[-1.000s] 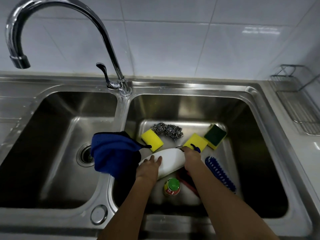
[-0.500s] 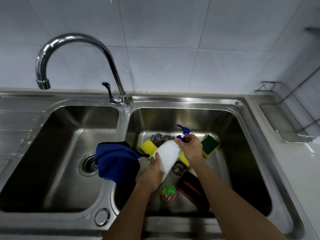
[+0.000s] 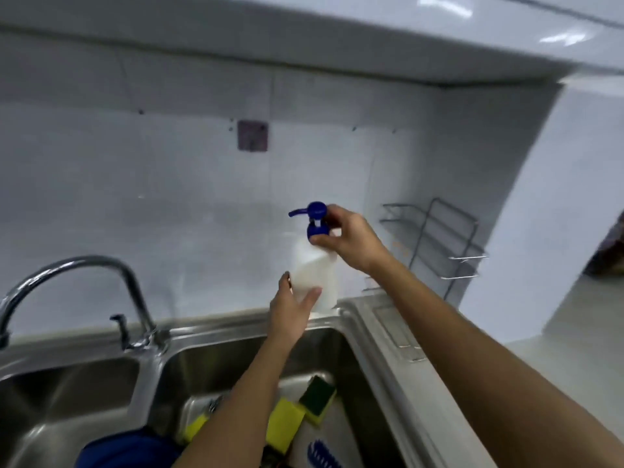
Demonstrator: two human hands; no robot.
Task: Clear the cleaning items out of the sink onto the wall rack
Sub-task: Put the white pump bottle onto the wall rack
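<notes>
A white pump bottle (image 3: 317, 268) with a blue pump head is upright in the air above the sink's back right corner. My right hand (image 3: 347, 236) grips its neck just under the pump. My left hand (image 3: 292, 309) holds the bottle's lower body from the left. The metal wall rack (image 3: 435, 244) hangs on the tiles to the right of the bottle. Down in the right basin (image 3: 358, 373) lie a green-topped yellow sponge (image 3: 317, 398), a yellow sponge (image 3: 285, 422), a blue brush (image 3: 322, 456) and a blue cloth (image 3: 128, 449) over the divider.
The chrome faucet (image 3: 84, 285) arches over the left basin (image 3: 71, 393). A steel rim and a white counter (image 3: 553, 332) run along the right side. A small dark square plate (image 3: 252, 135) is fixed to the tiled wall. The view is blurred.
Both hands have lifted the white pump bottle out of the right basin, stood it upright and carried it up and right toward the wall rack. The camera has tilted up.
</notes>
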